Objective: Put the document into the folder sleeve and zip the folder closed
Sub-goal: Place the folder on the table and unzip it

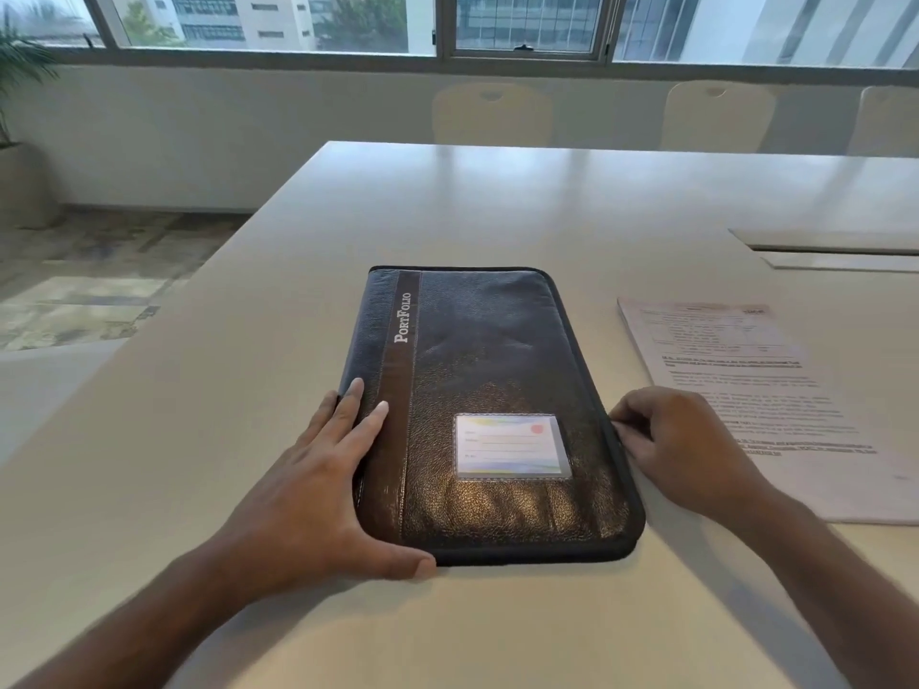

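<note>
We log a dark leather-look folder (490,415) lying flat and closed on a pale table (497,201), its long axis running from 6 o'clock to 12 o'clock at the centre of the view. A brown stripe along its left side carries the word "PortFolio". A clear label window (512,446) with a card inside sits on the cover toward 5 o'clock.

Left hand (318,494): fingers straight and spread, resting flat on the folder's left edge at 8 o'clock, thumb stretched along the near edge at the bottom left corner. It grips nothing; it presses the cover.

Right hand (681,450): at 3 o'clock of the folder, fingers curled, fingertips touching the folder's right edge where the zip track runs. We cannot tell whether a zip pull is pinched between them; the tips hide that spot.

The document (756,405), a printed white sheet or thin stack, lies flat on the table at 3 o'clock of the folder, apart from it, partly under the right hand and wrist. It is outside the folder.

At 2 o'clock, farther off, a flat white panel (835,241) is set in the table surface. Pale chairs (492,114) stand beyond the far table edge at 12 o'clock, under a row of windows (527,22). A potted plant (15,92) is at 10 o'clock.
</note>
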### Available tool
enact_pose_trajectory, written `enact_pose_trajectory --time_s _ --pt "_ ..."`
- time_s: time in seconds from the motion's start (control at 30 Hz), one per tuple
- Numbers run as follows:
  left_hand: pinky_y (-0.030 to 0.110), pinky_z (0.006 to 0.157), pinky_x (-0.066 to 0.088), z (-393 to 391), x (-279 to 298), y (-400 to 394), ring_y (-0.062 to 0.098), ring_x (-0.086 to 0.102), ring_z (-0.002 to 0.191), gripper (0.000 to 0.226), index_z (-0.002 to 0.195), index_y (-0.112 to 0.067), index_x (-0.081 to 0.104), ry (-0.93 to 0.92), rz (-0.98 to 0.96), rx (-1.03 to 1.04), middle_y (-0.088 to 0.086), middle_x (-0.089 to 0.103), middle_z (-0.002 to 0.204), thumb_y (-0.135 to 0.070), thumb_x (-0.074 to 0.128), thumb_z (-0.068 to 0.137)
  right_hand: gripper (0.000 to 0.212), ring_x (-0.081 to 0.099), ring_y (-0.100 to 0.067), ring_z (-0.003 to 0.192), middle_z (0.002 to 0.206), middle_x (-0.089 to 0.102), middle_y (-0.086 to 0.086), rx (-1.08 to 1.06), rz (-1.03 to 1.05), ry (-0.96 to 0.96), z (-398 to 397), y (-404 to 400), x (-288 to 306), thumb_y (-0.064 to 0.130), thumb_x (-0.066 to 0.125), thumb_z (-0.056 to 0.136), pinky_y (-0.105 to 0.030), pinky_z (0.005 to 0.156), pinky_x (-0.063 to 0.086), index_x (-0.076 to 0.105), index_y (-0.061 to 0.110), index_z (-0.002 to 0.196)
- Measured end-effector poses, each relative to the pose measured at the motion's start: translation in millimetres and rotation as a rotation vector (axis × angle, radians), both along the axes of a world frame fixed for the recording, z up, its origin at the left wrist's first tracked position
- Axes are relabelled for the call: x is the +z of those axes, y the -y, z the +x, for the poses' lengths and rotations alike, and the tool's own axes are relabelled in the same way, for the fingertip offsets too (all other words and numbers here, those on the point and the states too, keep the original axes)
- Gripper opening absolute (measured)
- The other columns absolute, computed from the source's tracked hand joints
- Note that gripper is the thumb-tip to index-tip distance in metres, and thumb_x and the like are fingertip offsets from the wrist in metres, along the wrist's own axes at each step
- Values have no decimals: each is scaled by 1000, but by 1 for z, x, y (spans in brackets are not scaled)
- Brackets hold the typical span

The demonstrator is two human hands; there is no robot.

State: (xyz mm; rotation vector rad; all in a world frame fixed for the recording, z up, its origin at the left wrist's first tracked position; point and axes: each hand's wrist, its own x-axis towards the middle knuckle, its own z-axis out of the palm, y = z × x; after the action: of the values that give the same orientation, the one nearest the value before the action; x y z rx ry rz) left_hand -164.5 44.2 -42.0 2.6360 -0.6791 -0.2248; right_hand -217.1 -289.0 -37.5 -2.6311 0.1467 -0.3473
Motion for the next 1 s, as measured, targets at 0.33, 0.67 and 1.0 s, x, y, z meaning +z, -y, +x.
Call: enact_pose_trajectory --time_s 0.33,0.67,1.0 --pt "27 120 9 10 -1 7 -8 -17 146 154 158 -38 9 40 -16 1 -23 -15 163 -103 58 27 22 56 -9 60 60 61 5 0 23 -53 -46 -10 5 6 68 81 -25 56 42 65 19 63" --pt "26 119 10 17 -1 11 -9 -12 146 152 157 -39 13 35 -60 12 -24 -10 163 -100 62 27 31 55 -3 65 54 54 11 -43 121 -38 -76 -26 6 8 73 79 -14 57 41 59 26 58" --pt "29 120 13 19 -6 13 -8 -6 148 151 157 -37 20 33 -120 49 -24 -3 164 -97 67 26 26 52 -11 56 54 55 8 -96 194 35 -80 -61 -12 20 74 76 -23 52 41 55 21 57"
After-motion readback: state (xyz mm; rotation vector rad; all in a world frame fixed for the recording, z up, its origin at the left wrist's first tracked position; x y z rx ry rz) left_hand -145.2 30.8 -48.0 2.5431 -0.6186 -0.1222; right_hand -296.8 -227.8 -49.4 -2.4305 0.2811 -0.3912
